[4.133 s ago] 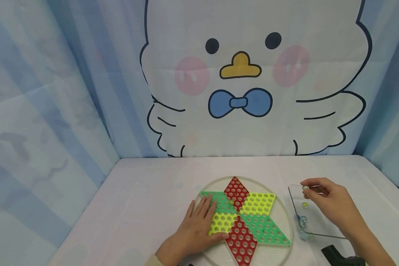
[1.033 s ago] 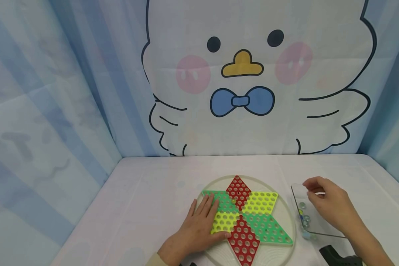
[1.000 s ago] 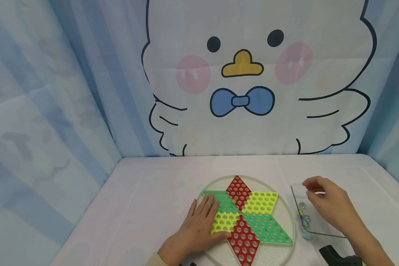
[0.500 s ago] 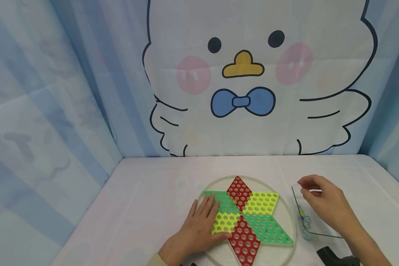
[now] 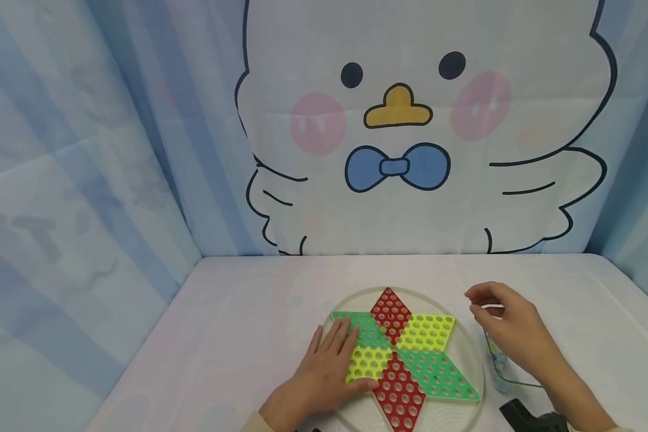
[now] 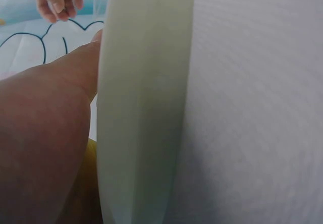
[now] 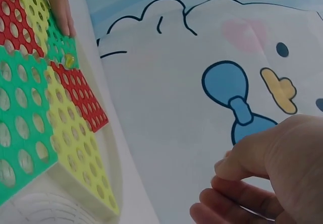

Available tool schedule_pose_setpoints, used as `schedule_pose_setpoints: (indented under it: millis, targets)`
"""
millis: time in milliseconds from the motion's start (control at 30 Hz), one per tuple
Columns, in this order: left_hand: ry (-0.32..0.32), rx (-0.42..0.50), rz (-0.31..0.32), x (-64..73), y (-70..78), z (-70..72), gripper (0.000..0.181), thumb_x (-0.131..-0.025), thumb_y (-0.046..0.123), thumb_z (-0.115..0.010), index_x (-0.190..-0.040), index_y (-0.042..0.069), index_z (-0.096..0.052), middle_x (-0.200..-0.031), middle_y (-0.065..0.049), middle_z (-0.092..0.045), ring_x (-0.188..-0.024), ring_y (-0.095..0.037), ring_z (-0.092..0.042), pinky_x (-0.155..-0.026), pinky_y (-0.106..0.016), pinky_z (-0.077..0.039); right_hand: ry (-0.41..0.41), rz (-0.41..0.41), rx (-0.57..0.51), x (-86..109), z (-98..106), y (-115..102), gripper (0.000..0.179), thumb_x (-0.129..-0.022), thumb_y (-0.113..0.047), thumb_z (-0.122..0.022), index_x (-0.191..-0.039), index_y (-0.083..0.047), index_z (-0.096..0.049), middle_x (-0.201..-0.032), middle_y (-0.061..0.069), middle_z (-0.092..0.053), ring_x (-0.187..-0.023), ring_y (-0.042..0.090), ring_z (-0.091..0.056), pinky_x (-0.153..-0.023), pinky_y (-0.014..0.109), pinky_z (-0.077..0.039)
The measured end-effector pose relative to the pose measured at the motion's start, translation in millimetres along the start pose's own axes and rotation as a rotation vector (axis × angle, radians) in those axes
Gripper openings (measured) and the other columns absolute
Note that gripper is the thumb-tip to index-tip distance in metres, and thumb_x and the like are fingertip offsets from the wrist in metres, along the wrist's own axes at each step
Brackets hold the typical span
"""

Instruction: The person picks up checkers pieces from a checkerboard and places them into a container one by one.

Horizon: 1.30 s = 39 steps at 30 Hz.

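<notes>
A Chinese checkers board (image 5: 434, 369), with a red, green and yellow star on a round pale base, lies on the table. My left hand (image 5: 324, 372) rests on its left side, fingers straight and thumb spread; the left wrist view shows the board's pale rim (image 6: 146, 103) up close. One yellowish marble (image 5: 382, 329) sits in a hole near the star's middle. My right hand (image 5: 510, 321) is raised between the board and a clear tray, thumb and forefinger pinched together. A small marble seems to be between the fingertips, almost wholly hidden.
The clear tray (image 5: 524, 383) stands right of the board, partly under my right forearm. Several marbles (image 5: 498, 360) lie along its left side. A black wrist device (image 5: 529, 417) is at the right sleeve. A cartoon-printed curtain (image 5: 399, 216) hangs behind the table.
My right hand has moved left from above the tray towards the board, fingers still pinched. The marbles in the tray have shifted. My left hand stays on the board.
</notes>
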<state>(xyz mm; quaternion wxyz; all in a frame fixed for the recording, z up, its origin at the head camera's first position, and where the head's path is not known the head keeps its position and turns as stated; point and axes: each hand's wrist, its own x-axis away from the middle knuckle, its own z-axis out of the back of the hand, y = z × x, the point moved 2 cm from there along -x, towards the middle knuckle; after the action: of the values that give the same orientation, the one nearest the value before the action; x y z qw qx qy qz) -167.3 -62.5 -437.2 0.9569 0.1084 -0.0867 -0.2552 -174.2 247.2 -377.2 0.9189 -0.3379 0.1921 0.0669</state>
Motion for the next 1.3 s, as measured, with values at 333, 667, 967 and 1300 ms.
schedule_pose_setpoints:
  millis: [333, 667, 967, 1300]
  targets:
    - [0.023, -0.012, -0.014, 0.4, -0.7, -0.6, 0.096, -0.092, 0.077, -0.036, -0.160, 0.012, -0.016, -0.168, -0.009, -0.007, -0.156, -0.026, -0.009, -0.124, -0.054, -0.011, -0.039, 0.010, -0.026, -2.2, -15, -17, 0.021, -0.092, -0.005, -0.066, -0.112, -0.006, -0.064, -0.109, 0.008, -0.068, -0.098, 0.020, -0.063, -0.078, 0.006, -0.048]
    - [0.014, -0.007, -0.013, 0.2, -0.8, -1.4, 0.096, -0.092, 0.077, -0.034, -0.161, 0.014, -0.014, -0.169, -0.008, -0.006, -0.156, -0.025, -0.008, -0.124, -0.054, -0.011, -0.104, 0.029, -0.096, -5.1, -35, -32, 0.021, -0.093, -0.004, -0.066, -0.113, -0.006, -0.064, -0.109, 0.007, -0.067, -0.100, 0.020, -0.063, -0.081, 0.026, -0.057]
    - [-0.002, 0.000, 0.001, -0.4, -0.7, -0.2, 0.097, -0.091, 0.078, -0.036, -0.160, 0.014, -0.015, -0.169, -0.008, -0.007, -0.156, -0.024, -0.008, -0.124, -0.054, -0.011, -0.133, 0.056, -0.141, -6.7, -52, -45, 0.020, -0.091, 0.000, -0.066, -0.110, -0.008, -0.065, -0.107, 0.007, -0.068, -0.099, 0.019, -0.064, -0.084, 0.038, -0.058]
    - [0.006, 0.011, -0.013, 1.0, -1.1, 1.7, 0.096, -0.091, 0.076, -0.038, -0.160, 0.012, -0.017, -0.168, -0.010, -0.009, -0.156, -0.026, -0.010, -0.124, -0.055, -0.011, -0.141, 0.120, -0.213, -6.5, -75, -52, 0.018, -0.088, 0.003, -0.068, -0.103, -0.007, -0.066, -0.101, 0.004, -0.067, -0.093, 0.017, -0.065, -0.080, 0.029, -0.058]
